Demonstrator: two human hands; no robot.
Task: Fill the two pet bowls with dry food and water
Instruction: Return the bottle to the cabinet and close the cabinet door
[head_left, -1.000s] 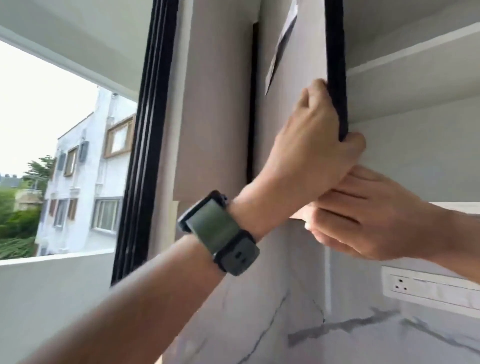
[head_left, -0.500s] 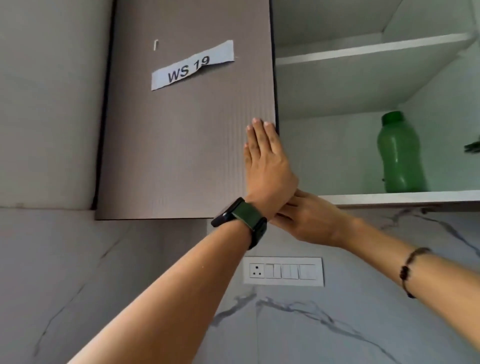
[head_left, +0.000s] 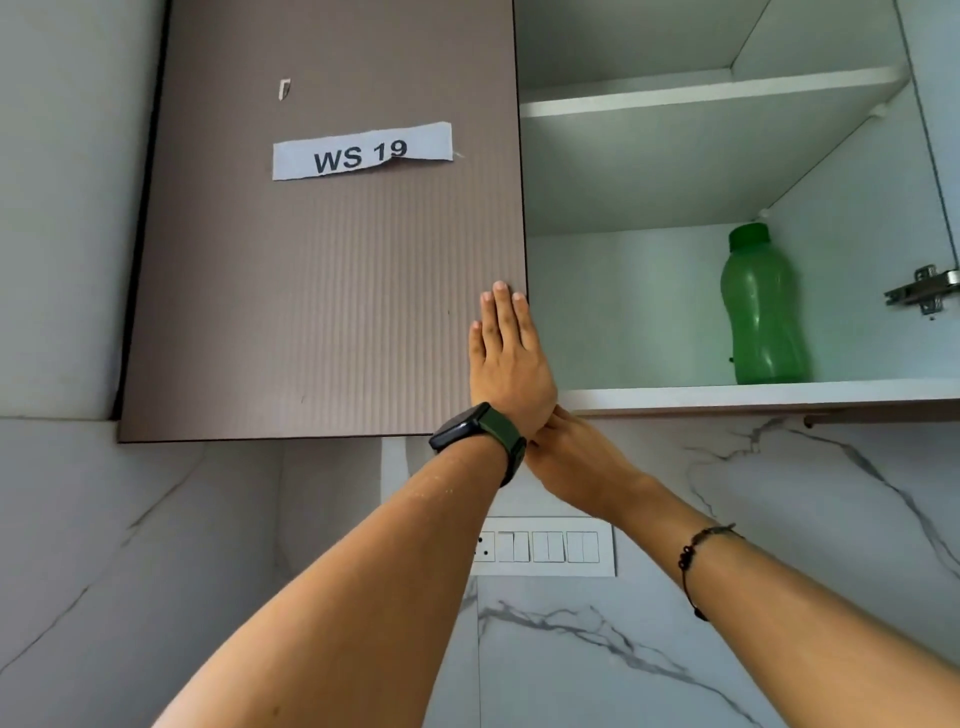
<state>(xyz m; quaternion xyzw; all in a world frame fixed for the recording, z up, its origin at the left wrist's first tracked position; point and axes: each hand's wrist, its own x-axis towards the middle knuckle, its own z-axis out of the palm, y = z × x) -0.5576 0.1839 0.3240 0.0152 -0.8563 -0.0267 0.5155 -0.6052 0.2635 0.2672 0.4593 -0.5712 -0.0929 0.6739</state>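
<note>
Left hand (head_left: 511, 364) flat, fingers straight, pressing on door (head_left: 322, 291). Right hand (head_left: 569, 457) under the cupboard edge, fingers hidden, grip impossible to tell. Green bottle (head_left: 761, 312) upright on shelf (head_left: 753, 395).

A bottle (head_left: 762, 312) stands on the lower shelf (head_left: 675, 397), right of the closed door (head_left: 322, 291).

One thing to read up here: a torn white paper strip (head_left: 362, 151) stuck on the ribbed brown cabinet door (head_left: 311, 312) says "WS 19" in bold black letters.
</note>
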